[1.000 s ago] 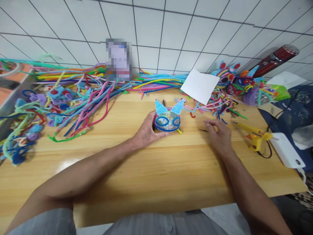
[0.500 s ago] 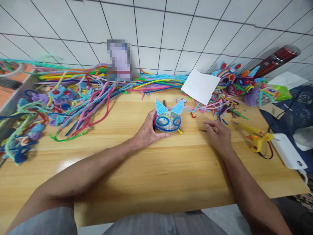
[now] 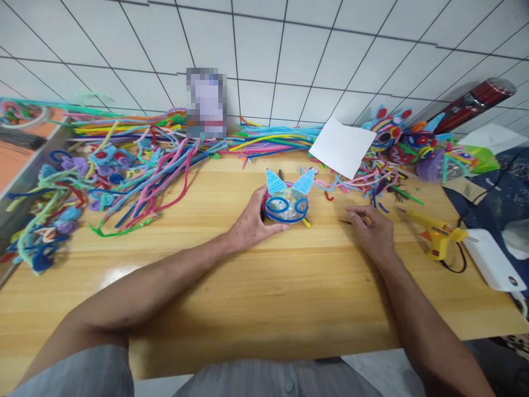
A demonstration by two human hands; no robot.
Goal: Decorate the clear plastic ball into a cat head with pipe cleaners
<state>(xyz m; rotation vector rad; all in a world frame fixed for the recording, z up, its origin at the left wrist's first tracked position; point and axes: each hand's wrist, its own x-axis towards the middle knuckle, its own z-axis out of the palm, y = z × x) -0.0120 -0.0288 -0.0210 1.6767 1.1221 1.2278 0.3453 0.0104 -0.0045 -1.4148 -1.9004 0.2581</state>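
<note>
A clear round ornament (image 3: 288,208) with two light-blue ears, blue rings like eyes and a blue lower edge stands on the wooden table. My left hand (image 3: 255,223) holds it from the left, thumb along its front. To the right, my right hand (image 3: 372,225) rests near the table with its fingers closed on a thin dark pointed tool (image 3: 345,222). A bit of yellow shows under the ornament's right side, and a dark object stands partly hidden behind it.
Colourful pipe cleaners (image 3: 165,179) pile up at the left and along the wall. A phone (image 3: 206,103), white paper (image 3: 343,148), finished figures (image 3: 417,138) and a red flask (image 3: 475,99) stand behind. A yellow glue gun (image 3: 440,234) and white power bank (image 3: 494,259) lie right.
The whole view has shifted slightly, so things appear a little further right. Both hands keep the same hold.
</note>
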